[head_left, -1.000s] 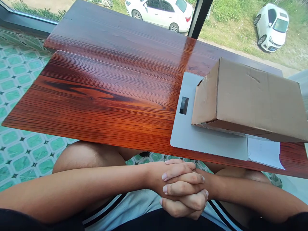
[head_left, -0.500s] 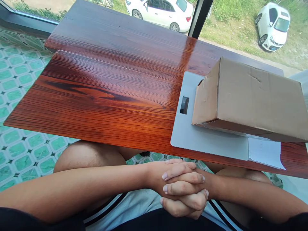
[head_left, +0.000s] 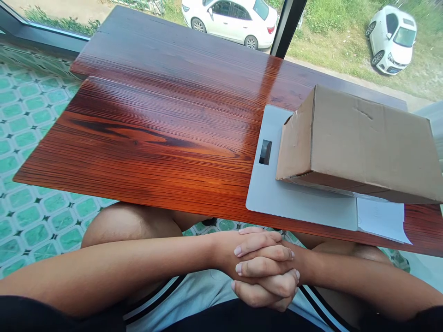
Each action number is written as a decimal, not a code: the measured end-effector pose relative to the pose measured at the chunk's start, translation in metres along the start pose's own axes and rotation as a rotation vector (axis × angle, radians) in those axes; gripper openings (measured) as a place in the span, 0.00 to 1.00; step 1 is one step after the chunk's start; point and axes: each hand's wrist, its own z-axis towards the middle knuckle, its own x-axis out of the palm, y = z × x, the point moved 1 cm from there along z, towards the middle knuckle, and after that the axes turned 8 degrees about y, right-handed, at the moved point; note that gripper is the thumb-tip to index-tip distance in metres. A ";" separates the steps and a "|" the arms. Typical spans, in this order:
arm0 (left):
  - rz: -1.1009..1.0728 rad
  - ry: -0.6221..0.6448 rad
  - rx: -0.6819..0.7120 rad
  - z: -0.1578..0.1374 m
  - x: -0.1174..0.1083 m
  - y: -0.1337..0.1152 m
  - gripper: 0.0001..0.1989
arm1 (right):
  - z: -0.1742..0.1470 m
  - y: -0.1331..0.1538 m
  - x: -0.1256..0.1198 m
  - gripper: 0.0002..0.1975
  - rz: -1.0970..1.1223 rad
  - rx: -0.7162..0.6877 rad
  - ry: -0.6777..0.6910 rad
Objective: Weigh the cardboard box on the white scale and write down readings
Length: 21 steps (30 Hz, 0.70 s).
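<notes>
Below the table edge, over my lap, my left hand (head_left: 227, 254) and my right hand (head_left: 258, 267) are clasped together with their fingers interlaced. Both are closed around each other, and no object shows in them; the palms are hidden. Closest to them on the table is a flat light-grey panel (head_left: 273, 196) with a small dark window, lying near the front edge. A brown cardboard box (head_left: 370, 143) rests partly on this panel. White paper sheets (head_left: 379, 219) stick out from under the box at the right.
The glossy reddish-brown wooden table (head_left: 138, 152) has a stepped left end. Behind it is a window with a dark frame post (head_left: 288, 27); two white cars (head_left: 230, 20) stand outside on grass and dirt. Green patterned floor tiles (head_left: 27, 212) show at the left.
The view has shifted very slightly, so the table's left end sits a little farther right. My hands stay clasped, and the box and panel have not moved.
</notes>
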 end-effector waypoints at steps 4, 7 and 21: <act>0.071 0.190 0.029 0.006 -0.018 0.007 0.27 | 0.000 0.000 0.003 0.17 0.057 0.129 -0.059; 0.111 0.386 0.053 0.009 -0.032 0.011 0.23 | -0.001 0.000 0.004 0.17 -0.011 0.095 -0.052; -0.039 0.516 -0.012 0.010 -0.034 0.000 0.26 | -0.003 0.001 0.016 0.16 -0.094 -0.013 -0.077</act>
